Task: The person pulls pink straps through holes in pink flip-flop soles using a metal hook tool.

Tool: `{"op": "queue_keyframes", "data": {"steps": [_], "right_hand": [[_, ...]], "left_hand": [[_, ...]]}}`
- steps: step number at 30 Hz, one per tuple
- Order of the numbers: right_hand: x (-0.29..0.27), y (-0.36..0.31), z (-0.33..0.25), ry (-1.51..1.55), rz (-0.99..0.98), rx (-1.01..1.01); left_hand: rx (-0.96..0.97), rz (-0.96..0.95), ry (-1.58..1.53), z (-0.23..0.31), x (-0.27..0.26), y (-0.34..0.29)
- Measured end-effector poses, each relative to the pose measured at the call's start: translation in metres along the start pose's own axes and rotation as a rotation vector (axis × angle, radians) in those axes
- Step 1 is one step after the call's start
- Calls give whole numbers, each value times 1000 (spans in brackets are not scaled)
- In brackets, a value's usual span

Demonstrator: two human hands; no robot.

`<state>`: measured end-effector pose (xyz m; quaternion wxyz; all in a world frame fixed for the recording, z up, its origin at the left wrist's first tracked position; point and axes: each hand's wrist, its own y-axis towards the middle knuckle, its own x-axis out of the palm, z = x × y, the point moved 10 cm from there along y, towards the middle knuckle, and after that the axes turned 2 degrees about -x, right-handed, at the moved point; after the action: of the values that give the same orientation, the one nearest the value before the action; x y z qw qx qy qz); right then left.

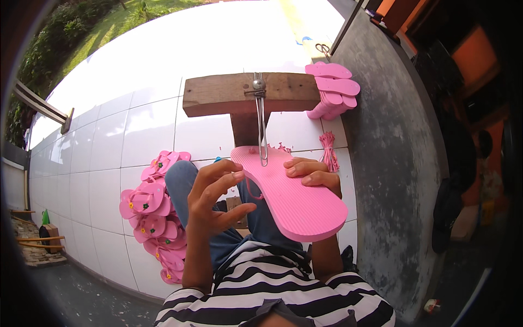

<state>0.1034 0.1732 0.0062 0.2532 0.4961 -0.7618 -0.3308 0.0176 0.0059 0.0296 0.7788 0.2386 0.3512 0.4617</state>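
Note:
A pink ribbed flip-flop sole (294, 193) is held up in front of me, its wide end toward my lower right. My right hand (313, 173) grips its right edge, fingers on top and the thumb hidden beneath. Beside the left edge is my left hand (215, 196), fingers apart, with fingertips at or very near the sole. A looped metal wire tool (261, 131), fixed to a wooden T-shaped stand (218, 92), reaches down to the sole's far part; whether it passes through cannot be made out. Part of a pink strap (253, 191) shows below the sole.
Pink flip-flops with small flower ornaments (150, 201) lie heaped at left on the white tiles (109, 180). Stacked pink soles (332, 90) stand at the far right, near scissors (323, 49). A bundle of pink straps (328, 152) lies right of the stand.

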Motion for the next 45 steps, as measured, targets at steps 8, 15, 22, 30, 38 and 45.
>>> {"op": "queue_keyframes", "data": {"steps": [8, 15, 22, 30, 38, 45], "right_hand": [[12, 10, -9, -388, -85, -68], [15, 21, -7, -485, -90, -85], [8, 19, 0, -457, -54, -46], [2, 35, 25, -715, 89, 198], [-29, 39, 56, -667, 475, 193], [-3, -82, 124, -316, 148, 799]], "left_hand": [[137, 40, -43, 13, 11, 16], [105, 81, -107, 1, 7, 23], [97, 55, -46, 2, 8, 30], [-479, 102, -276, -52, 19, 63], [-234, 216, 177, -48, 15, 78], [-432, 38, 228, -104, 65, -65]]}}
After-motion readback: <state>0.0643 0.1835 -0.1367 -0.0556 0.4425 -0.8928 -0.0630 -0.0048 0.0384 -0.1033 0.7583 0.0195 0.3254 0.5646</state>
